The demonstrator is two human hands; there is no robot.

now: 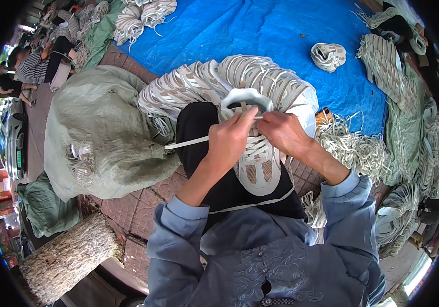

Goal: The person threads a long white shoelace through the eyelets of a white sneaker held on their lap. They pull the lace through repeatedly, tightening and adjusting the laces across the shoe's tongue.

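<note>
Left hand (232,137), right hand (284,133): fingers pinching shoelace (187,143); running sneaker (258,180) below fingers likely light, pliable; best held by collar (235,97)

A sack (104,128) blocks left, stacked shoes (263,71) ahead; the blue tarp (260,30) offers room.

Sack (112,135) L of shoe (259,180), lace pile (353,149) R, tarp (260,30) beyond.

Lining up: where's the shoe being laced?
Head view, just right of centre: the shoe rests on the dark trousers beneath the left hand and right hand.
</note>
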